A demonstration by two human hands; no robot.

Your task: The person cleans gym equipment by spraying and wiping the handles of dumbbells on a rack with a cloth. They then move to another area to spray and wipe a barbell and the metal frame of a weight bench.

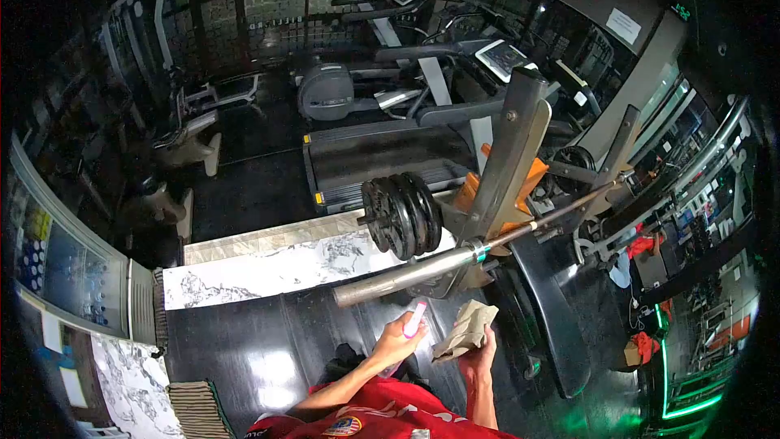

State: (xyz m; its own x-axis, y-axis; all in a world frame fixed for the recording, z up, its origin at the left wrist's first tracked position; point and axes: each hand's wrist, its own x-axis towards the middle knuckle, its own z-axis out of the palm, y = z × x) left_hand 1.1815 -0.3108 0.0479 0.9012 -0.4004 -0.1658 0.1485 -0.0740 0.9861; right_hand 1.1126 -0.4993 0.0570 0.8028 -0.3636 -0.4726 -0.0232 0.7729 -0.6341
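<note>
My left hand [394, 343] is closed around a pink and white marker-like object [415, 319], which points up and away from me. In my right hand [479, 355] is a crumpled beige paper packet [466, 331], gripped at its right side. The two hands are a short way apart in front of the red shirt [382, 410]. Just beyond them the bare metal end of a barbell [406, 275] crosses the view, touching neither hand.
Weight plates [400, 215] hang on the rack upright [508, 154]. A padded bench [552, 321] stands at the right. Treadmills [390, 158] are farther back, a glass-door fridge [69, 260] is at the left, and a striped mat [197, 410] lies bottom left.
</note>
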